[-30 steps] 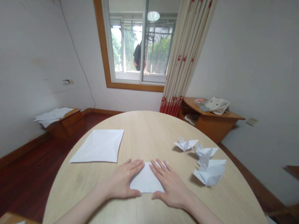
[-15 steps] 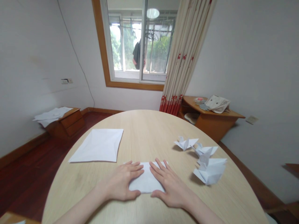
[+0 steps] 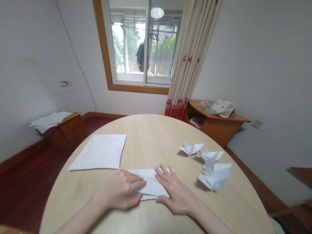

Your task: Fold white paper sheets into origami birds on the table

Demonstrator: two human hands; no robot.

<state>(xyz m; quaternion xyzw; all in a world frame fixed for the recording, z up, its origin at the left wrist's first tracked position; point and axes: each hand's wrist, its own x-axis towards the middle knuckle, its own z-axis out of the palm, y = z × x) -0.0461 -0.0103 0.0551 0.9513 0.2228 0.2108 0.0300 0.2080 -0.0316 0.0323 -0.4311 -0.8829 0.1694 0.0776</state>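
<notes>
A white sheet of paper point(image 3: 149, 182), folded into a flat rectangle, lies at the near middle of the table. Its left end is between the curled fingers and thumb of my left hand point(image 3: 123, 189), and the layers part slightly along the near edge there. My right hand point(image 3: 174, 191) rests flat on the right part of the same sheet, fingers spread, thumb by the near edge. Part of the paper is hidden beneath both hands.
Square white paper point(image 3: 99, 152) lies at the table's left. Several folded paper birds stand at the right, the nearest bird point(image 3: 216, 177) the largest. The round table point(image 3: 151, 130) faces a window, with a wooden corner desk point(image 3: 219, 125) behind to the right.
My left hand has gone from lying flat with spread fingers to gripping the paper's left end, and the layers now gape a little. My right hand stays flat. The view has shifted slightly.
</notes>
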